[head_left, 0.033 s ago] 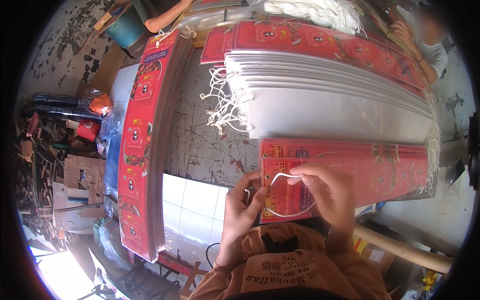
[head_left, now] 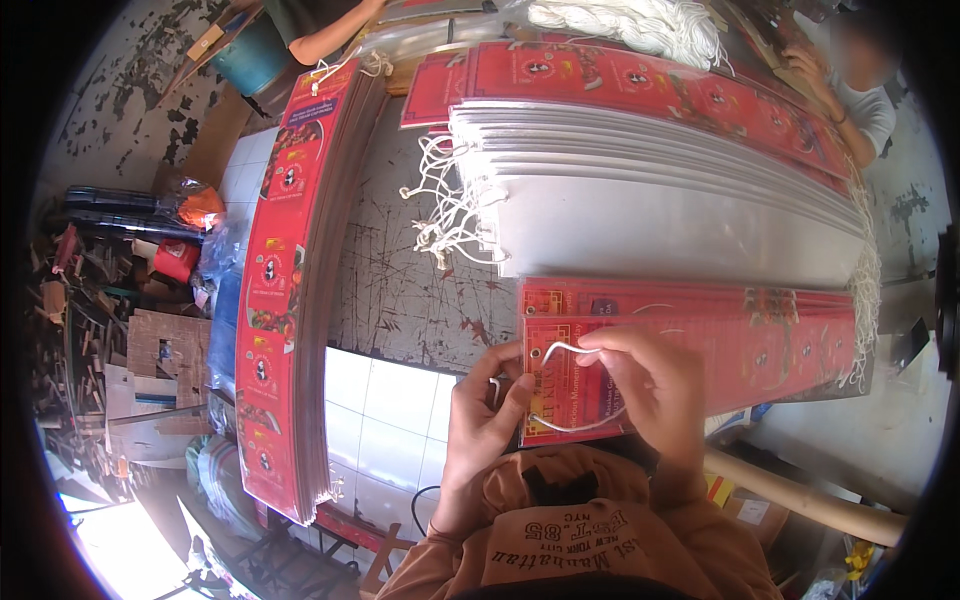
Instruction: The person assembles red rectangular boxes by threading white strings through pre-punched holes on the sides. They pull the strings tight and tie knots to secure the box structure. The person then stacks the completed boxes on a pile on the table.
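Note:
A long red printed hanging sign [head_left: 715, 378] lies before me, its left end lifted near my body. My left hand [head_left: 484, 408] is closed on that end, thumb on the front edge and fingers partly hidden behind. My right hand [head_left: 652, 385] pinches a white cord [head_left: 572, 348] over the sign's face. The cord bends at the upper corner hole and also loops out of the lower corner. A bit of white cord shows by my left fingers.
Behind lies a fanned stack of pale-backed signs [head_left: 670, 220] with knotted cords. A tall stack of red signs [head_left: 275, 290] stands at left. White cord hanks [head_left: 630, 28] lie at the back. Two other people's arms show at the far edge. A cardboard tube [head_left: 810, 497] is at lower right.
My right hand has shifted very slightly left, and the cord between it and the upper hole has a sharper bend. My left hand has stayed in place.

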### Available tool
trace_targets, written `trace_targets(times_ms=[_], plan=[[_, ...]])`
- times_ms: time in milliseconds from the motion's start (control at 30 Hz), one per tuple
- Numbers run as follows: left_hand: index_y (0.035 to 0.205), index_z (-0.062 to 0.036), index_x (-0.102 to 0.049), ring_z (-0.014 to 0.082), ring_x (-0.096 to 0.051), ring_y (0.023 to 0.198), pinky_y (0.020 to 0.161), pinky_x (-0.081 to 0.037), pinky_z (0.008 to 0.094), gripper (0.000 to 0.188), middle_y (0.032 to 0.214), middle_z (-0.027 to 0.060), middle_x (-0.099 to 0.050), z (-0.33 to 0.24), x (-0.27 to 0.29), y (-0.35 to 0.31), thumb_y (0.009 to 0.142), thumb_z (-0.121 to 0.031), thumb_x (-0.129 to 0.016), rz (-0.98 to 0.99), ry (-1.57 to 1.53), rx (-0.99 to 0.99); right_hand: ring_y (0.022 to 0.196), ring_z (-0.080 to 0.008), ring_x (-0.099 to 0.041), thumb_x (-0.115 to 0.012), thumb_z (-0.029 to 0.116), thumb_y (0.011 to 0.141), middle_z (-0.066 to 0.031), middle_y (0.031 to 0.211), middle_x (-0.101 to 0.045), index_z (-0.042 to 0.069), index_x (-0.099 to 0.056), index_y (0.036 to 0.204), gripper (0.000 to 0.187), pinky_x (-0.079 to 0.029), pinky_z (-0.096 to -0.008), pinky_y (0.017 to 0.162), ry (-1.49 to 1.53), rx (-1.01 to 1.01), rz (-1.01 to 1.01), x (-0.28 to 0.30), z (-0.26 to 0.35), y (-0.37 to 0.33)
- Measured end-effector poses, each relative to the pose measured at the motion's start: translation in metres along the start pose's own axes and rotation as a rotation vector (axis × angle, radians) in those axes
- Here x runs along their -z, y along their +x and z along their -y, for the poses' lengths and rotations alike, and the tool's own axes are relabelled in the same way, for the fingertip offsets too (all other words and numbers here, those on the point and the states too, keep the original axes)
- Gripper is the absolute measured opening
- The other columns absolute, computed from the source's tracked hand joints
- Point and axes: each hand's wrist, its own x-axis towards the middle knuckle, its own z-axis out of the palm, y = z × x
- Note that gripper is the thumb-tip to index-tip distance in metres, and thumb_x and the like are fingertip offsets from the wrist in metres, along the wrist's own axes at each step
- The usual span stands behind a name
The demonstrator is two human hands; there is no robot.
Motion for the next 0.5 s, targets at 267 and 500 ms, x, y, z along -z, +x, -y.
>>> trace_targets(times_ms=[267, 500], plan=[[0.118, 0.0062, -0.048, 0.0004, -0.047, 0.065, 0.055, -0.036, 0.013, 0.03, 0.076, -0.0016, -0.051, -0.003, -0.002, 0.001, 0.089, 0.0, -0.051, -0.022, -0.033, 0.036, 0.057, -0.0185, -0.047, -0.074, 0.003, 0.068, -0.0024, 0.069, -0.061, 0.008, -0.062, 0.083, 0.019, -0.039, -0.0299, 0.048, -0.31, 0.189, -0.081, -0.003, -0.001, 0.004], [0.119, 0.0066, -0.049, 0.0001, -0.046, 0.064, 0.054, -0.035, 0.0129, 0.031, 0.077, -0.0017, -0.05, -0.001, -0.002, 0.0, 0.089, -0.001, -0.052, -0.031, -0.04, 0.032, 0.051, -0.0158, -0.044, -0.075, 0.001, 0.065, -0.0007, 0.063, -0.058, 0.007, -0.064, 0.084, 0.023, -0.034, -0.0275, 0.042, -0.233, 0.374, -0.128, -0.011, -0.008, 0.006]])
